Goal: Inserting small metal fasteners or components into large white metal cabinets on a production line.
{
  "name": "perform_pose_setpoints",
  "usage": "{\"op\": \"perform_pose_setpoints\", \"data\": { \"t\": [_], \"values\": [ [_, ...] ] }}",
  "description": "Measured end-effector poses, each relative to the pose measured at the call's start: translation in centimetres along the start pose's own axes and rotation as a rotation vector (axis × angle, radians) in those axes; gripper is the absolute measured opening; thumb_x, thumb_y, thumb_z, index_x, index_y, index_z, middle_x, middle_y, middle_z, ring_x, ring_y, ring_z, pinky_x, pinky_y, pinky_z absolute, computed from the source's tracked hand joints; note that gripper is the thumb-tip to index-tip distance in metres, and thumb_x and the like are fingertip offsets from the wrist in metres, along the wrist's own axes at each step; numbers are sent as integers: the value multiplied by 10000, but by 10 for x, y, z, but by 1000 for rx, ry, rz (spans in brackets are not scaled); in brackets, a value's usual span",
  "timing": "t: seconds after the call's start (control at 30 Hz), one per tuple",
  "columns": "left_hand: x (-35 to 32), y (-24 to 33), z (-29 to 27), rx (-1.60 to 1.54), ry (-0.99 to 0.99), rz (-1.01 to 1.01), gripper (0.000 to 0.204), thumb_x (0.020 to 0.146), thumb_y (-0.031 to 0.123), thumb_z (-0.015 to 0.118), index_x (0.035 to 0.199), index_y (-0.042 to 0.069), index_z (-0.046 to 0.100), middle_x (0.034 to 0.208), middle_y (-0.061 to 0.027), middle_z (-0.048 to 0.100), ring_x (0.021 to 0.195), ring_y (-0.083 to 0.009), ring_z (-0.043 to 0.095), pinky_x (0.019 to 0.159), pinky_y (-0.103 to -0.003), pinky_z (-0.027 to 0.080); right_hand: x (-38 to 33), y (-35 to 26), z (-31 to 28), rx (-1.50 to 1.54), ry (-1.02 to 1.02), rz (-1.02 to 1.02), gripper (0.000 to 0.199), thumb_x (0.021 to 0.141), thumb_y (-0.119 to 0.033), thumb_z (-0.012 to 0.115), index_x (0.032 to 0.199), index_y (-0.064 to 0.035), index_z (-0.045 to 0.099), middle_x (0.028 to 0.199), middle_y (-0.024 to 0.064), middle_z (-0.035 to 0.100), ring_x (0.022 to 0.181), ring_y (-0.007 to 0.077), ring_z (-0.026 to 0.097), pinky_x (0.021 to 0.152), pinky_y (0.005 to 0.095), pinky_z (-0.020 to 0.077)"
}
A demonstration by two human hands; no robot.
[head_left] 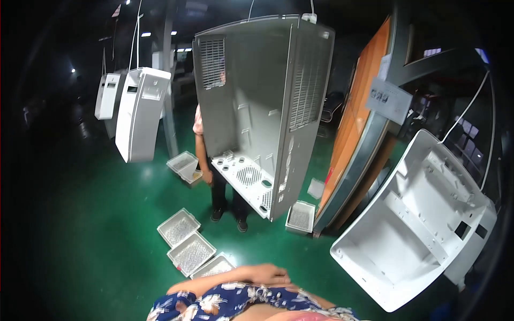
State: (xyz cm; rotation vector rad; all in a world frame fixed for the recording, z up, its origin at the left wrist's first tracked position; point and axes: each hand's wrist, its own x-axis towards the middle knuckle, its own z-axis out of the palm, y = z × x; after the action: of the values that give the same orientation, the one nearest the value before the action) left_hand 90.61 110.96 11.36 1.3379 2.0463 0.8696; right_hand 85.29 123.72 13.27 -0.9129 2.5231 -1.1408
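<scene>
Grey casing (259, 107) hangs upright straight ahead of me, well apart from the hands, its open side facing me and a white perforated plate (249, 176) across its bottom. Low in my view, the left hand (269, 274) lies near the person's body, its fingers close together and slightly bent; I cannot tell whether they hold anything. The right hand is too hidden for me to read its fingers. Bins of small parts (191, 254) stand on the green floor (118, 230), and a co-worker (200, 147) stands behind the casing
</scene>
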Motion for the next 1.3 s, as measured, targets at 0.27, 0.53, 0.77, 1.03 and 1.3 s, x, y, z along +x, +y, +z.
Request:
{"op": "perform_pose_setpoints", "data": {
  "t": [0.27, 0.53, 0.77, 1.03, 1.3],
  "values": [
    [18, 28, -12, -8, 148, 67, 264, 837, 286, 513, 938, 46, 555, 838, -126, 602, 771, -284, 571, 686, -332, 444, -85, 19, 69, 180, -201, 63, 289, 831, -309, 488, 886, -33, 555, 789, 157, 578, 733, 244, 563, 676, 329, 437],
    [-31, 52, -93, -193, 1263, 210, 188, 815, 109, 542, 969, 3, 529, 980, -76, 507, 825, -110, 524, 689, -235, 438, -96, 16, 75, 173, -260, 158, 295, 834, -334, 481, 894, -52, 545, 789, 145, 583, 733, 267, 570, 667, 338, 435],
    [4, 59, -123, -34, 1248, 201, 529, 775, 80, 559, 1249, 23, 329, 1217, -118, 392, 1093, -231, 424, 786, -302, 443, -107, 13, 84, 280, -162, 135, 237, 835, -289, 499, 859, -56, 537, 704, 124, 563, 649, 224, 548, 608, 331, 422],
    [7, 49, -135, -101, 1257, 294, 514, 797, 8, 482, 1276, 28, 299, 1227, -129, 388, 1072, -209, 432, 899, -330, 356, -105, 19, 66, 101, -8, 53, 187, 813, -219, 503, 788, -35, 497, 615, 97, 532, 537, 203, 489, 526, 324, 395],
    [4, 52, -130, -70, 1204, 229, 543, 765, 70, 556, 1244, -1, 310, 1151, -152, 441, 1061, -216, 452, 797, -300, 440, -108, 10, 57, 198, 69, 154, 149, 816, -191, 533, 849, -46, 531, 635, 41, 533, 550, 108, 478, 524, 260, 406]
  ]
}}
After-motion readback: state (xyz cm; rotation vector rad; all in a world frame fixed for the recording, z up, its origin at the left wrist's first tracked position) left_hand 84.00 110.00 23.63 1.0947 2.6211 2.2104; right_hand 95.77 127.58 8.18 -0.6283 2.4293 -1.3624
